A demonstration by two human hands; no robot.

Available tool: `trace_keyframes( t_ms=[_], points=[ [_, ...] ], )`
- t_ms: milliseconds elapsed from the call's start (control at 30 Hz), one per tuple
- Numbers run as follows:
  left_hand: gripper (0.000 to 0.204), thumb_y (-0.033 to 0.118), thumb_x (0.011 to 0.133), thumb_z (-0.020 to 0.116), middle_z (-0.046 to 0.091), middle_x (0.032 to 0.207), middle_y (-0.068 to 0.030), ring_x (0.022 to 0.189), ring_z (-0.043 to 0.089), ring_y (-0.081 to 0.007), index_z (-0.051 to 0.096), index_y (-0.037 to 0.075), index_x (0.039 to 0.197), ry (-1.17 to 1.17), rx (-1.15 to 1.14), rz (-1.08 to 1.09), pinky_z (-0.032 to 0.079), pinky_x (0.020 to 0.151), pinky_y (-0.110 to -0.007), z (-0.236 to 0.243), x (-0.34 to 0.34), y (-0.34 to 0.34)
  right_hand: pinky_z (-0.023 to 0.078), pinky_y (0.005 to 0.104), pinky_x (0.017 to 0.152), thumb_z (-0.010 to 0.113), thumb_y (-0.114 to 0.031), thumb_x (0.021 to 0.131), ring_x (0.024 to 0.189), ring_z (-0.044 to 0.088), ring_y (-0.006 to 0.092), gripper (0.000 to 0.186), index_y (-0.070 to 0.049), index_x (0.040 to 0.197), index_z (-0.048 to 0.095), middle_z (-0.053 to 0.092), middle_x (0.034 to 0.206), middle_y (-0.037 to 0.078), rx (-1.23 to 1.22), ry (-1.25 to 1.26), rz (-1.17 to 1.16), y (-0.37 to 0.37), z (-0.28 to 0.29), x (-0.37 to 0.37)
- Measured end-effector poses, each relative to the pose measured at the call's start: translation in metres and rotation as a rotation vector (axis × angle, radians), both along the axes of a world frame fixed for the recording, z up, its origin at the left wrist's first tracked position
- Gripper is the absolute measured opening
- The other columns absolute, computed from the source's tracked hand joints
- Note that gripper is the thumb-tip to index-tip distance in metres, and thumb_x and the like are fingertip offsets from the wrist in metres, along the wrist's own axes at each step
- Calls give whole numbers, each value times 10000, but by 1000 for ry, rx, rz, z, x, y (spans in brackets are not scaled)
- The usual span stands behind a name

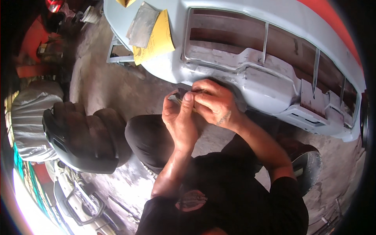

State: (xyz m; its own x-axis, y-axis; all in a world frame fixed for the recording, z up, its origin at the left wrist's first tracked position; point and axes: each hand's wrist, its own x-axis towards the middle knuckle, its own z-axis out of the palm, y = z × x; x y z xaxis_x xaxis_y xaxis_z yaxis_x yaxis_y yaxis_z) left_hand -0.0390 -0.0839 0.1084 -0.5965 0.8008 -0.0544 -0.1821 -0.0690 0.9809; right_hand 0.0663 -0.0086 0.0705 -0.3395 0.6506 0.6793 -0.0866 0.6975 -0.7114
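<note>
Pinching one small dark piece (182,91), two hands (181,123) (219,103) meet near one bumper (266,88).

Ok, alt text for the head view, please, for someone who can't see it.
The person's left hand and right hand meet around a small, mostly hidden piece, before a pale grey car bumper. A grey sheet overlaps a yellow sheet on the bumper's left end.

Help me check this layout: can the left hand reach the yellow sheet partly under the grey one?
Probably yes: the yellow sheet lies ahead of the left hand, nothing visibly between, though that hand holds a small dark piece.
</note>
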Motion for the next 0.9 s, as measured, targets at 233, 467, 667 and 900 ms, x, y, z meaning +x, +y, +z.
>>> trace_keyframes(
  t_ms=[233,467,667,900],
  points=[
    [149,160,1020,679,676,913,-13,789,576,-82,668,11,1016,294,6,25,473,731,-246,-1,-24,17,590,400,810,768,27,762,968,683,324,303,18,1063,733,662,1117,158,62,-61,34,4,21,16],
    [236,160,950,739,746,883,-50,772,630,-92,727,-50,1057,813,-104,-24,513,711,-279,44,-36,60,509,481,976,745,-102,838,1107,633,364,325,14,1139,703,667,1130,192,314,-496,-374,26,69,47],
    [259,171,895,758,755,844,-127,777,675,-137,730,-58,1012,1093,-109,-51,535,738,-324,54,-28,72,436,491,1051,735,-316,905,1120,623,358,473,42,1210,685,718,991,237,125,-862,-378,43,75,62],
    [263,207,883,757,724,765,-189,684,713,-226,707,-46,937,1260,-199,11,541,689,-378,41,-31,77,441,458,1040,803,-328,857,1096,634,331,360,6,984,757,731,963,181,8,-773,-385,55,71,65]
  ],
)
